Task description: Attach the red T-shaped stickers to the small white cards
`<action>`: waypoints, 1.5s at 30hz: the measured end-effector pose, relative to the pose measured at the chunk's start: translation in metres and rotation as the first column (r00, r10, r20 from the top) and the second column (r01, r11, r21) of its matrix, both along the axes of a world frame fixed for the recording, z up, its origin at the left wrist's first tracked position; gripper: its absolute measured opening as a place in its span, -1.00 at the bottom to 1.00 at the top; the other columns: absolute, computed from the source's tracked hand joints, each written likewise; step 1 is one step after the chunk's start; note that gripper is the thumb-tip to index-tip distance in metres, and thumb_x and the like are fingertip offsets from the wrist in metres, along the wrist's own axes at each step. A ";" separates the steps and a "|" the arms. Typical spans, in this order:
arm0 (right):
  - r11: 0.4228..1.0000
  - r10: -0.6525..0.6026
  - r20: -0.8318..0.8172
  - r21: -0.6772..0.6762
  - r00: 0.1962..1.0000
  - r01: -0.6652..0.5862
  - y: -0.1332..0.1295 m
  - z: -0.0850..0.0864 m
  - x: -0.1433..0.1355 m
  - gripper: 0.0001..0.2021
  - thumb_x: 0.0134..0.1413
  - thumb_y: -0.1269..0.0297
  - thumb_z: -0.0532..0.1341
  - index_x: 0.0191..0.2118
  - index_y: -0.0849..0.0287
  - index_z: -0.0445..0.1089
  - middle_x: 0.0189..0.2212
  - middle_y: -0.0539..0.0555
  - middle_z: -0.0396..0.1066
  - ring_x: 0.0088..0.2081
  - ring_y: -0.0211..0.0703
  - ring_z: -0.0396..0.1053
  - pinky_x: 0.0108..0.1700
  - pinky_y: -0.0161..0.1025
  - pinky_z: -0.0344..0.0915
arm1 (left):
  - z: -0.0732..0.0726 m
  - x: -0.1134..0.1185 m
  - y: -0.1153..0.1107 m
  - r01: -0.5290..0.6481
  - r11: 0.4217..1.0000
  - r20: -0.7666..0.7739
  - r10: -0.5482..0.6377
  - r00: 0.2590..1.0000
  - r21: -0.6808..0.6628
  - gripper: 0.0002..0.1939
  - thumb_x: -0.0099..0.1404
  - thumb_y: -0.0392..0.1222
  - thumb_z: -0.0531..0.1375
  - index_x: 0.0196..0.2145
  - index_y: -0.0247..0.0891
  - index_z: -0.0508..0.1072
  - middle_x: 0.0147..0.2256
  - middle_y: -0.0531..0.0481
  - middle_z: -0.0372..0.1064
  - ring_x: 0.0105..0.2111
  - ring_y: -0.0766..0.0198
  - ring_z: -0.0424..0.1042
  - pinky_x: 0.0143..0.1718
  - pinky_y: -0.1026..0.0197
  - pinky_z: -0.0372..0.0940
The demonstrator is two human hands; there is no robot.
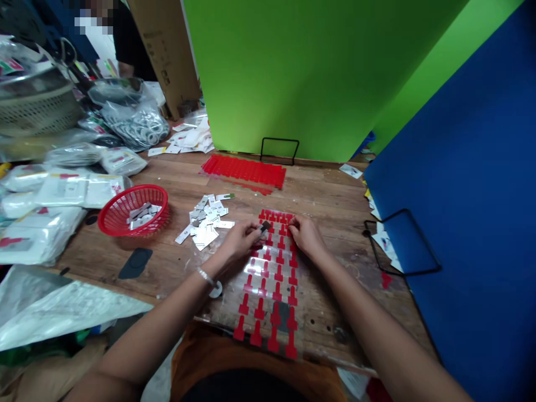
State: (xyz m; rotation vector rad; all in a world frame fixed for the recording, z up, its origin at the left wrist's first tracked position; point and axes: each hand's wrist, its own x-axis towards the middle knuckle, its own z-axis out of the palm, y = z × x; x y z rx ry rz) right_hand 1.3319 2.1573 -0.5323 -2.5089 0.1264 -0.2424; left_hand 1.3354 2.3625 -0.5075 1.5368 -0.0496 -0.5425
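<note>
A clear sheet (pixel 268 279) with rows of red T-shaped stickers lies in front of me and reaches the table's near edge. Over its far left part, my left hand (pixel 243 237) pinches a small dark-ended strip (pixel 264 227). My right hand (pixel 307 234) has its fingertips closed at the sheet's far right edge, by a red sticker; whether it grips the sticker or the film is hidden. Left of my left hand lies a loose pile of small white and grey strips (pixel 205 220). More such strips (pixel 144 215) sit in a red basket (pixel 111 223).
A stack of red sheets (pixel 247 170) lies at the back, before a green panel (pixel 293 78). Black wire brackets (pixel 402 268) stick out from the blue panel (pixel 469 195) and the green one. Bagged packets (pixel 62 190) crowd the left. A person (pixel 129 44) is at far left.
</note>
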 end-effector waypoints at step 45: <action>0.555 -0.153 -0.012 0.826 0.988 0.096 0.038 0.019 -0.068 -0.70 -0.27 0.19 0.35 -0.39 0.15 0.27 -0.52 -0.08 0.34 -0.49 -0.30 0.31 -0.43 -0.34 0.27 | 0.002 -0.025 -0.031 -0.137 0.952 -0.285 0.056 0.957 -0.274 -0.73 0.04 -0.49 0.30 -0.27 -0.39 0.39 -0.49 0.01 0.46 -0.54 0.39 0.46 -0.43 0.34 0.38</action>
